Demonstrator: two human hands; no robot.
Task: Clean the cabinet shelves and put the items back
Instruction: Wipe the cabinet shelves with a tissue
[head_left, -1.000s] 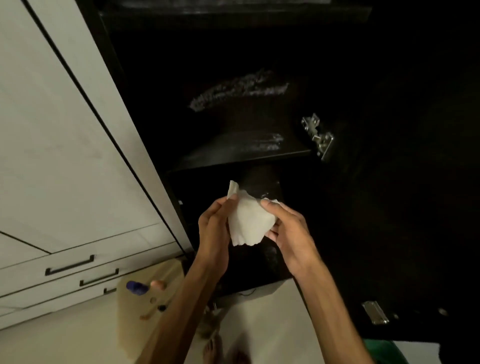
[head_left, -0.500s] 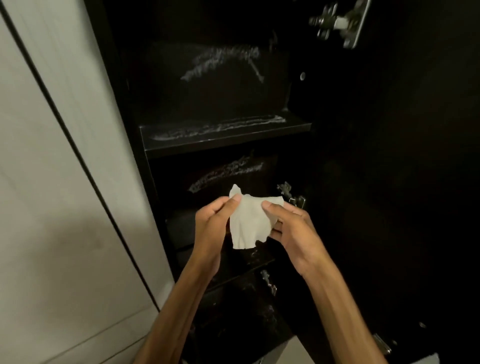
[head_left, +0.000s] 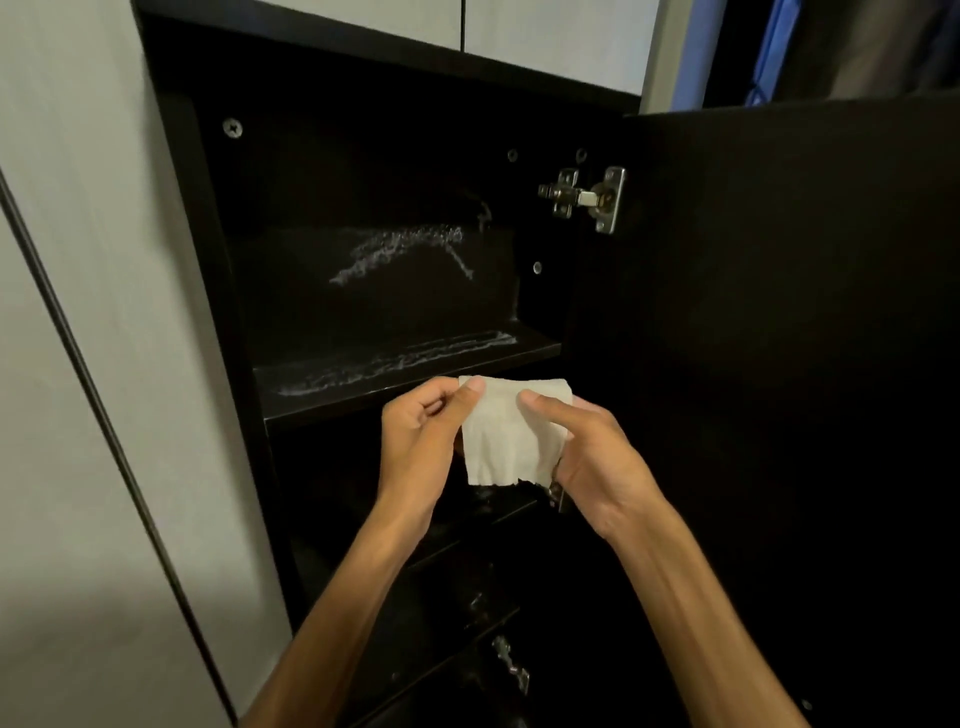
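Head view: left hand (head_left: 421, 441) and right hand (head_left: 587, 457) each pinch the wipe (head_left: 506, 436), held just in front of the streaked shelf (head_left: 405, 374). So small a wipe may only smear that residue, or slip.

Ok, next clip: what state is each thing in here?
Cabinet door: swung open.
Top shelf: bare of items, white streaks on it.
Back panel: streaked white.
White wipe: spread out, held at both sides.
Left hand: pinching the wipe.
Right hand: gripping the wipe.
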